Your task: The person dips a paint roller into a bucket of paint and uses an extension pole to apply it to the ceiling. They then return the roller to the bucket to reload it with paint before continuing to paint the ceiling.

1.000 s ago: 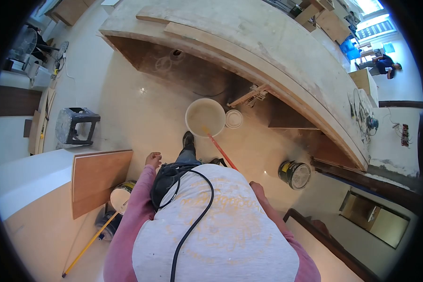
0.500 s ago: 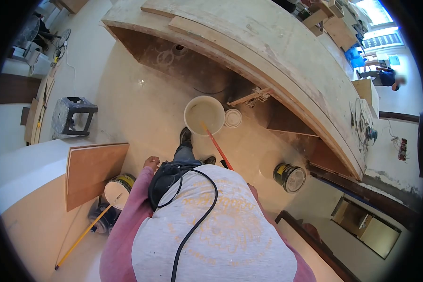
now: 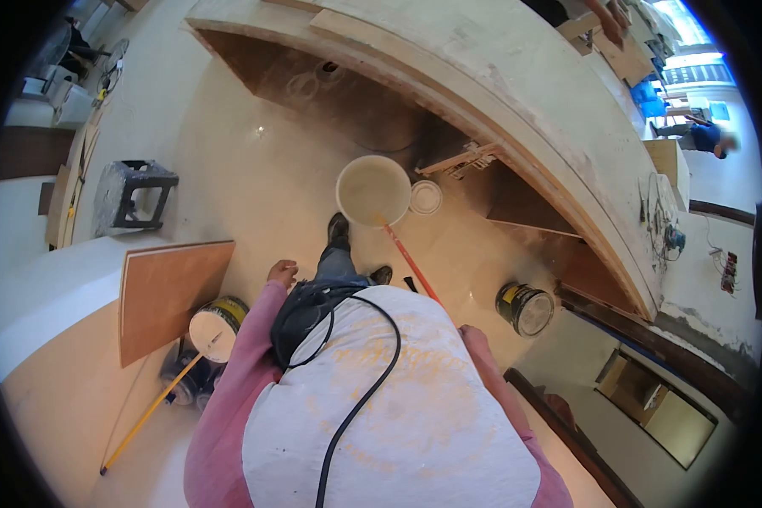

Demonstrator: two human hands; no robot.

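Bucket (image 3: 372,190) on floor ahead of feet, red stick (image 3: 411,262) slanting from it toward right hand (image 3: 474,336); grasp hidden, cannot tell. Left hand (image 3: 281,273) loosely curled, empty. Judged step: stirring; next needs firm hold on stick.

Cream bucket (image 3: 372,190), red-orange handle (image 3: 411,263), pink sleeves (image 3: 244,372), black cable (image 3: 356,406)

no readable text, yellow can label (image 3: 511,298) and shirt print (image 3: 389,381) illegible
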